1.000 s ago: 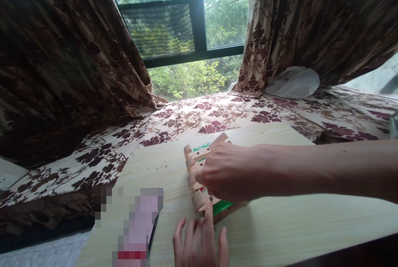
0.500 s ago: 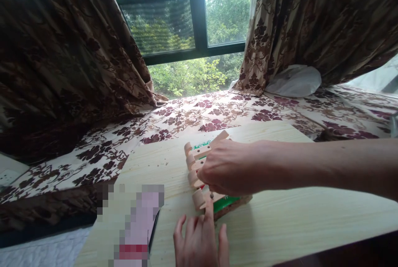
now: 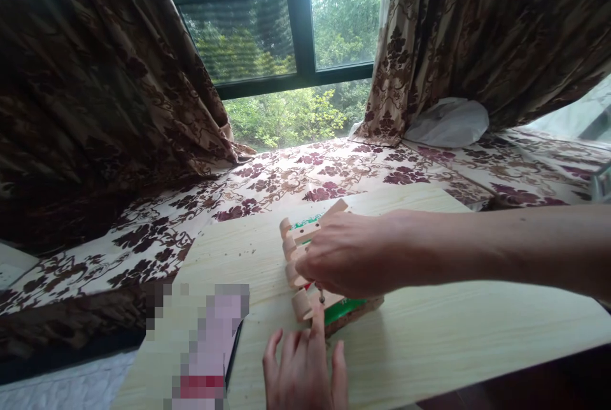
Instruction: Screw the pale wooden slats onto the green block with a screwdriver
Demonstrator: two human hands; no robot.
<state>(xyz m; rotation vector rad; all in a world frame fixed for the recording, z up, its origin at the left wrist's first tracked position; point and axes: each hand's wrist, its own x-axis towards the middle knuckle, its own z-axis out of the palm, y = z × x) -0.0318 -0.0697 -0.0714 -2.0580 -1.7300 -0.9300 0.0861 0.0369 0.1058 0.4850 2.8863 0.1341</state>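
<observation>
A small wooden assembly (image 3: 301,303) of pale slats with round pegs along its left side lies on the table, over a green sheet (image 3: 344,312) with a brown edge. My right hand (image 3: 334,254) is closed above the slats, palm down; what it grips is hidden beneath the fingers. A thin metal tip or screw (image 3: 321,298) shows just under that fist, standing on the nearest slat. From the front, my left hand (image 3: 303,368) reaches in with fingers spread, its index fingertip touching the nearest slat beside the metal tip. A slanted wooden strip (image 3: 337,207) sticks out behind the right hand.
The pale wood-grain table (image 3: 429,327) carries a blurred-out flat pinkish object (image 3: 210,346) at left and some crumbs (image 3: 252,251). Behind it lie floral cloth (image 3: 329,168), a white plastic bag (image 3: 449,122), curtains (image 3: 191,66) and a window (image 3: 303,72).
The whole view has shifted slightly, moving things a little left. My right fist has turned or shifted slightly over the slats; my left index finger stays on the nearest slat.
</observation>
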